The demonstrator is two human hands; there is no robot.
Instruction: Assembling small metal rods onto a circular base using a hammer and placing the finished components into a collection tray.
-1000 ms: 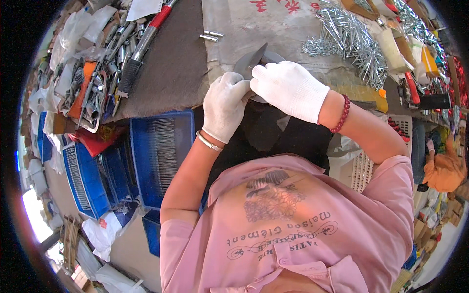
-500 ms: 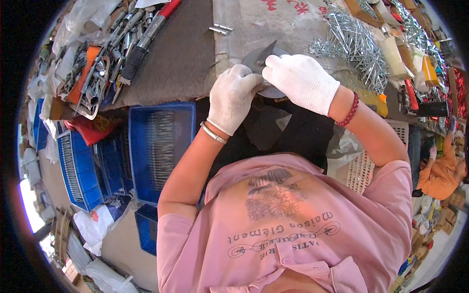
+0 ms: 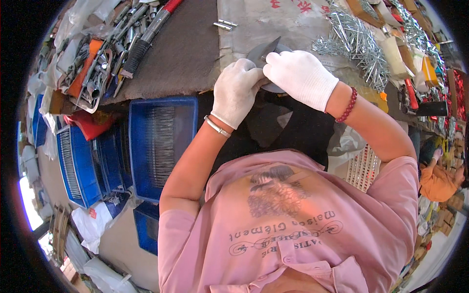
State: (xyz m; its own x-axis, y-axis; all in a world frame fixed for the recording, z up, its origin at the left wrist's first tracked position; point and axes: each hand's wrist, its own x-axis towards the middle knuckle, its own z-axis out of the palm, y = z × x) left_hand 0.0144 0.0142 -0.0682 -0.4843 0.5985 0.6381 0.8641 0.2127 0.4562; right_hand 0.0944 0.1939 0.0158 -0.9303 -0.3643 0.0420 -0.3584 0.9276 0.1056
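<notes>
Both my hands wear white knitted gloves and meet over a round grey disc [image 3: 282, 48] near the bench's front edge. My left hand [image 3: 236, 92] is closed, its fingertips pinched together at the disc's left side. My right hand [image 3: 302, 79] is closed too, fingertips bent against the left ones. A dark pointed piece, flat like a blade [image 3: 268, 47], sticks up beyond the fingertips over the disc. What the fingers pinch is hidden by the gloves. Up the bench, apart from my hands, lie short shiny metal pins [image 3: 225, 24].
Loose silvery nail-like rods [image 3: 361, 51] are heaped to the right. At the left, hand tools [image 3: 129, 53] crowd the dark bench mat [image 3: 171, 63]. Below stand blue bins [image 3: 139, 141] with rows of thin metal rods. A person in orange [image 3: 436, 183] is at far right.
The whole view has shifted slightly. My hands stay together over the disc, with the left fingers a little more upright; the pointed piece leans slightly more to the right.
</notes>
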